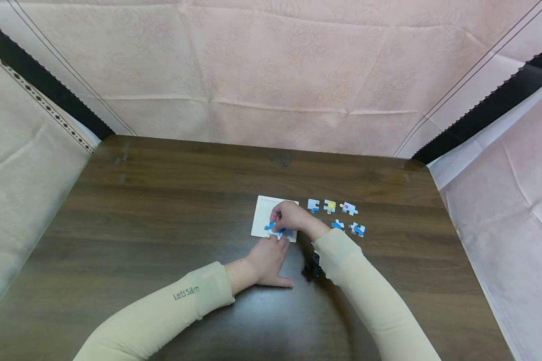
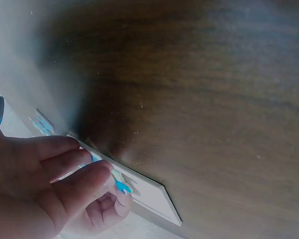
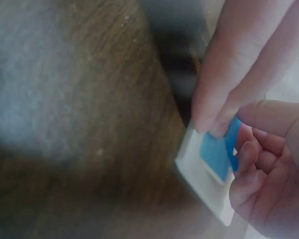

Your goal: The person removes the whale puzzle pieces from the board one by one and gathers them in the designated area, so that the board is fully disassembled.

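A white puzzle tray (image 1: pixel 260 216) lies flat on the wooden table. My right hand (image 1: pixel 292 216) is over it, pinching a blue jigsaw piece (image 1: pixel 269 226) between thumb and fingers; in the right wrist view this piece (image 3: pixel 232 142) stands tilted. Beside it, another blue jigsaw piece (image 3: pixel 213 155) lies in the tray. My left hand (image 1: pixel 267 260) reaches in from the near side, fingers extended and thumb spread to the right. Its fingertips (image 3: pixel 218 130) press on the lying piece and the tray's near edge. Both hands hide part of the tray's contents.
Several loose jigsaw pieces lie right of the tray, among them a yellow one (image 1: pixel 329 206) and a blue-and-white one (image 1: pixel 357 229). A black wrist camera (image 1: pixel 313 264) sits under the right wrist. Pale cloth walls (image 1: pixel 271 65) border the brown table (image 1: pixel 162 200).
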Motion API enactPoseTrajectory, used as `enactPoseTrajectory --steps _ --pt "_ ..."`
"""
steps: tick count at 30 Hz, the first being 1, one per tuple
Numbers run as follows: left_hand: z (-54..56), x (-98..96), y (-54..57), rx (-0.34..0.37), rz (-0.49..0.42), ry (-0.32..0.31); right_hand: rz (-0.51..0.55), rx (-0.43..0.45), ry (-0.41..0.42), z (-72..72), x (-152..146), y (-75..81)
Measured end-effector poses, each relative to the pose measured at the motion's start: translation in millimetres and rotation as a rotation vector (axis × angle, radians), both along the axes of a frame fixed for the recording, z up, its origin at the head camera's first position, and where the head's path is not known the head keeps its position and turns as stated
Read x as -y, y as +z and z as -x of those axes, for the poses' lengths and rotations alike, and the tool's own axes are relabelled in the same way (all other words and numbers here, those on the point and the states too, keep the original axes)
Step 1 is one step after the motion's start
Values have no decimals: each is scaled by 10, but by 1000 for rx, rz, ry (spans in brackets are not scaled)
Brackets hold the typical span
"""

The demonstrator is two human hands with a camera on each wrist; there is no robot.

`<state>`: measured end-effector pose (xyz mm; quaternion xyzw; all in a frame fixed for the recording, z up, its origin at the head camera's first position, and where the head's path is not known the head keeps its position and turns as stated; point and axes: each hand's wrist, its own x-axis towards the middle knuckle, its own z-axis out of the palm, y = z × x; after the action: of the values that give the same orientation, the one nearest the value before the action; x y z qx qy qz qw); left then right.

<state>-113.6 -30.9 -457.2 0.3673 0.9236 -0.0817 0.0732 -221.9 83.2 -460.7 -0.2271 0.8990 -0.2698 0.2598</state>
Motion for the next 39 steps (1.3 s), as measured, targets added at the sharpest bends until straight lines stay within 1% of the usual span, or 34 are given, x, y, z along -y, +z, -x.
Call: enactPoseTrajectory --steps 3,6,12,16,21,28,32,36,39 --pt "-7 -2 -6 -11 4 4 -51 -33 32 -3 28 21" --pt "-5 -10 -5 -2 17 10 -75 -37 49 7 33 33" --pt "6 -36 12 29 31 17 -32 36 34 44 -28 28" --pt "6 -32 9 51 27 26 -3 63 10 66 -61 34" --pt "-2 -13 12 88 34 31 3 86 -4 89 -79 33" --pt "-1 -16 17 84 43 30 46 138 -5 121 -115 11" --pt "-1 -27 18 76 29 37 16 86 25 86 -91 47" --pt "-6 -30 32 58 24 39 -37 -2 81 45 -35 102" --pt "-6 -23 40 56 24 38 -57 -22 102 43 -14 131"
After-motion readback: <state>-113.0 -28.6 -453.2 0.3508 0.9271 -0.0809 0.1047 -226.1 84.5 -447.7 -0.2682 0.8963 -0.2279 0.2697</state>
